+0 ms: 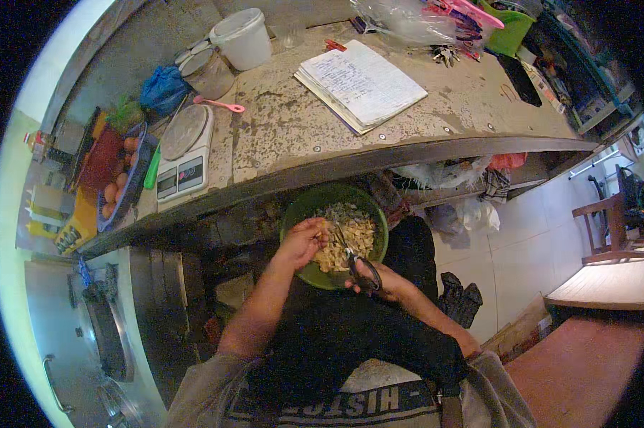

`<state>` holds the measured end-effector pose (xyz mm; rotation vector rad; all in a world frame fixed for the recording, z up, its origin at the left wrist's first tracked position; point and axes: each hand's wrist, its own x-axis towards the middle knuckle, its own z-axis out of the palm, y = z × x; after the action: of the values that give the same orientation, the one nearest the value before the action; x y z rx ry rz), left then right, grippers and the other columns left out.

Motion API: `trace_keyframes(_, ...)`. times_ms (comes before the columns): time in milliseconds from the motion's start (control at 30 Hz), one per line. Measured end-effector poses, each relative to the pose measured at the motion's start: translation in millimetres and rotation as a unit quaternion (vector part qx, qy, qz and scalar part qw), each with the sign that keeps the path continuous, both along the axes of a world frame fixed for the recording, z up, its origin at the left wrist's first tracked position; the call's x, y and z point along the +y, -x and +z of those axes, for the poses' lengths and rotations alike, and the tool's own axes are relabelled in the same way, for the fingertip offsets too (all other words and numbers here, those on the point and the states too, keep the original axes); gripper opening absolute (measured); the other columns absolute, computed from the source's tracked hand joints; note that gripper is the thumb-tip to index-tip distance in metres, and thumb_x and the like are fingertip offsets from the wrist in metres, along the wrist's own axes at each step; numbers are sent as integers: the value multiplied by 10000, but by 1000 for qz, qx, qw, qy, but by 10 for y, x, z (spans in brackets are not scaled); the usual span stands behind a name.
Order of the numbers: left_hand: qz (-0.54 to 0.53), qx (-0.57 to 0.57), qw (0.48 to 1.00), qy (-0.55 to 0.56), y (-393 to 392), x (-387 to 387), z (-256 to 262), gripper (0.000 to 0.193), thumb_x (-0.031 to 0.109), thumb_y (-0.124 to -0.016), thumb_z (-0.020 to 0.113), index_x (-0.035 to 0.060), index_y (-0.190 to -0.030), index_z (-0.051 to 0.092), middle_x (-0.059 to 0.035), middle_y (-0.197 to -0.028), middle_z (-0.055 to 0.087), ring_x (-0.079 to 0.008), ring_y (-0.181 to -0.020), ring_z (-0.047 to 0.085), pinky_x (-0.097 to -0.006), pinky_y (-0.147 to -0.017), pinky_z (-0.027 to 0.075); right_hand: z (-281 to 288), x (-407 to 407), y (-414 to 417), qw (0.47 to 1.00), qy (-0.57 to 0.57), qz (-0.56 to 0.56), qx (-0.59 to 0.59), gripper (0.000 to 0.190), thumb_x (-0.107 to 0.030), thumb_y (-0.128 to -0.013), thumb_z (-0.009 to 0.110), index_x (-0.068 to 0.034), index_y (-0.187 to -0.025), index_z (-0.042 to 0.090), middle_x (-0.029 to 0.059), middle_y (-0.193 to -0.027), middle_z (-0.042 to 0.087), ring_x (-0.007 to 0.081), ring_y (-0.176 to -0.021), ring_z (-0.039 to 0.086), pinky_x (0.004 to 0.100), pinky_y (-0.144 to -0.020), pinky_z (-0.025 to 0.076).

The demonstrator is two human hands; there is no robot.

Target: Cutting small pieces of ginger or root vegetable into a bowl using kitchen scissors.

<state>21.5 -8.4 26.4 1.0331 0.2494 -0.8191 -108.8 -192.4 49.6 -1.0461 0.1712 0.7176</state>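
Observation:
A green basin (383, 224) rests at my lap, just below the counter's front edge. Pale, small cut pieces of food (348, 241) lie in it; I cannot tell which food. My right hand (380, 281) grips black-handled scissors (365, 274), whose blades point up and left over the basin. Over the basin's left side is my left hand (304, 241), its fingers pinched on a small yellowish piece (323, 229) beside the blade tips. The far part of the contents looks greyer, in shadow.
On the wooden counter (279, 128) are a kitchen scale (185, 155), a pink spoon (228, 105), an open notebook (364, 85), a white bucket (242, 40), a phone (519, 80) and keys (446, 55). Eggs (110, 192) sit in a blue tray at left. A wooden chair (605, 283) stands at right.

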Motion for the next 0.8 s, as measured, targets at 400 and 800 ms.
trace_keyframes(400, -20, 18, 1000, 16, 119, -16, -63, 171, 115, -837, 481, 23, -979, 501, -72, -829, 545, -184, -744, 544, -312, -683, 470, -112, 107, -110, 996, 19, -82, 36, 369, -437, -776, 551, -77, -854, 533, 11, -590, 537, 64, -450, 448, 191, -393, 335)
trace_keyframes(800, 12, -47, 993, -107, -16, -14, -179, 191, 18, -798, 522, -11, -980, 472, -104, -845, 584, -172, -716, 580, -248, -618, 484, -122, 99, 2, 994, 44, -84, 50, 430, -479, -780, 516, -70, -910, 541, 27, -635, 574, 71, -469, 476, 196, -398, 354)
